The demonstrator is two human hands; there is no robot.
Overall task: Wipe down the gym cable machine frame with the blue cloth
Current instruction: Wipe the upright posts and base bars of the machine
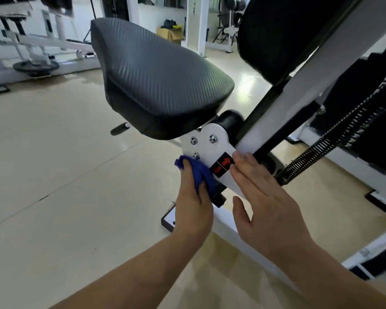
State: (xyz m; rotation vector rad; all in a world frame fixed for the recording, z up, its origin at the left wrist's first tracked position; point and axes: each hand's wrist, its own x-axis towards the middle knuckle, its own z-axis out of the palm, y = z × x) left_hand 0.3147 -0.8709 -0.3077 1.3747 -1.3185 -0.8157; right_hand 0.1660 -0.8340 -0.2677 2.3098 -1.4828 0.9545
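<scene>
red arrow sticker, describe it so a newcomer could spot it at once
Find the big black seat pad; just under its near end is a white bracket plate with three bolts. Low on that plate, between the blue cloth and the right hand, sits the sticker: black with red arrows, the plate's only coloured mark.

Open room is offered over the beige glossy floor (65, 175) beside the white bolted bracket plate (210, 150); passage is blocked above by the black padded seat (156, 81), rightward by the black coiled spring (334, 139).
</scene>
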